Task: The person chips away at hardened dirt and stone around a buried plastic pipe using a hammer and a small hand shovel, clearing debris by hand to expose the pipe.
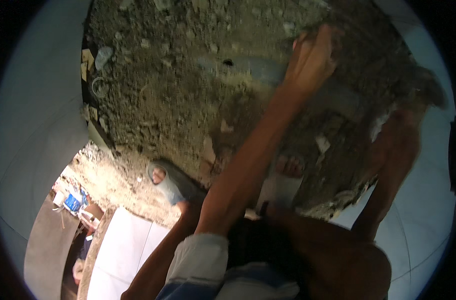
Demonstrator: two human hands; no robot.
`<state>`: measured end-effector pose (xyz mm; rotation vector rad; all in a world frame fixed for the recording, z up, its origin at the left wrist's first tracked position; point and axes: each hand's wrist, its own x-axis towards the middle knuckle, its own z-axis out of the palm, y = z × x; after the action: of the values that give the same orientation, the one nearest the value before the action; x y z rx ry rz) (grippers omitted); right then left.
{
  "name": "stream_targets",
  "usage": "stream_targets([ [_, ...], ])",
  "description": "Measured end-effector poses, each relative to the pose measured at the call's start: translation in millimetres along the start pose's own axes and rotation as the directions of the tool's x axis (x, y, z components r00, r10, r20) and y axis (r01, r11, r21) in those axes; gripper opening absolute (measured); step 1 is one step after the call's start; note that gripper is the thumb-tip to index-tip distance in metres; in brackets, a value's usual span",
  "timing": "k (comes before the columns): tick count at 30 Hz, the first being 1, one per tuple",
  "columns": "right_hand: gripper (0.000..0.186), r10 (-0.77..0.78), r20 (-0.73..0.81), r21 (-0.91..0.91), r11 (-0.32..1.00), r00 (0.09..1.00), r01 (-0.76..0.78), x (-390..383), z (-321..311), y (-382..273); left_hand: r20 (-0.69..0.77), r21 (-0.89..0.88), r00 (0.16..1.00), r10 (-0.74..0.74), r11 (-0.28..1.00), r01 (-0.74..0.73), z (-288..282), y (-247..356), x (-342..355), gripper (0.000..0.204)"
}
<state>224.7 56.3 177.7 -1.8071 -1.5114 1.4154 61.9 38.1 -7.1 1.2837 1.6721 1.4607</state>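
My left hand [313, 60] reaches over the dirt with its fingers curled down; whatever lies under them is too unclear to name. Beneath and beside it runs a grey, pipe-like strip [258, 70] half buried in soil. My right hand [395, 130] is smeared by motion at the right, near a blurred dark object [423, 87] and a whitish patch; I cannot tell whether it grips either. My two feet, in pale slip-on sandals [178, 182], stand on the rubble below my arms.
Pale tiles [38, 85] border the rough dirt [153, 110] on the left, right and lower left. Broken chips and stones [103, 57] lie along its edges. At the lower left are a grey slab [45, 240], a blue-and-white packet [72, 202] and assorted clutter.
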Motion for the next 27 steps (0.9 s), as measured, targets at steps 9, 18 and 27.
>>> stream_targets([
  [9, 0.034, 0.173, 0.087, 0.043, 0.983, 0.981, -0.177, 3.7, 48.6, 45.7, -0.080, 0.191, 0.981, 0.179, 0.968, -0.161, 4.0, -10.9, -18.0, 0.048],
  [18, 0.032, -0.007, 0.114, 0.015, 1.000, 0.994, 0.005, -53.1, 8.3, 53.2, -0.124, 0.010, 0.972, 0.200, 0.980, -0.200, -23.7, 24.6, -95.9, 0.041],
  [27, 0.047, -0.344, 0.630, -0.662, 0.232, 0.697, 0.713, -62.0, -64.9, 103.5, -0.339, -0.099, 0.939, 0.065, 0.990, -0.104, -25.8, 19.7, -80.4, 0.028],
])
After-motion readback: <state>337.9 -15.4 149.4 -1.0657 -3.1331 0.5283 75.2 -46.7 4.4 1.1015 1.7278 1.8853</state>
